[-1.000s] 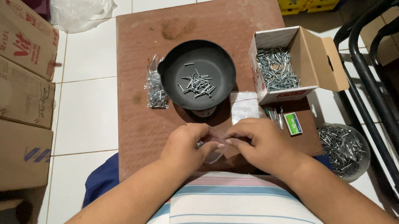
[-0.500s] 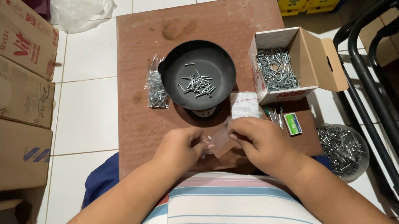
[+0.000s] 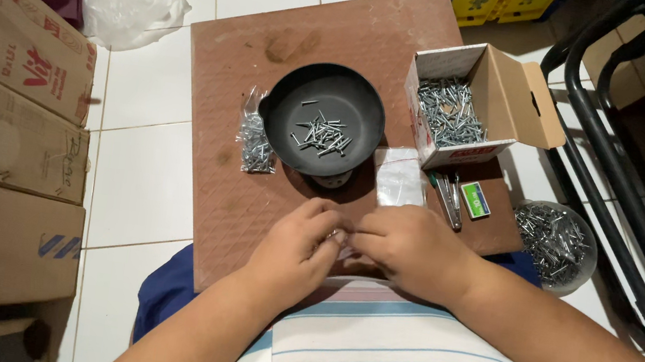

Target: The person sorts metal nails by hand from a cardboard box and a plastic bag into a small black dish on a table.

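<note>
Where the brown board (image 3: 230, 61) meets the striped shirt (image 3: 399, 357), the two hands come together, fingertips touching. The left hand (image 3: 299, 246) and right hand (image 3: 412, 247) are pinched on something small between them; only a sliver of clear plastic (image 3: 344, 247) shows there, and what it is cannot be told.

Beyond the hands, a black bowl (image 3: 281, 113) sits on the board with a scatter of nails (image 3: 322, 134) in it. Just left of the bowl lies a small clear bag of nails (image 3: 253, 143). An empty clear bag (image 3: 399, 176) lies between the bowl and an open cardboard box (image 3: 516, 94) part full of nails. Near the box, by the right hand, are a small green packet (image 3: 474, 199) and a metal tool (image 3: 450, 196). A round container of nails (image 3: 555, 241) stands on the tiled floor (image 3: 141, 174) off the board's right edge. Large cartons (image 3: 1, 130) line the left side, with a crumpled white bag (image 3: 133, 8) near them.
</note>
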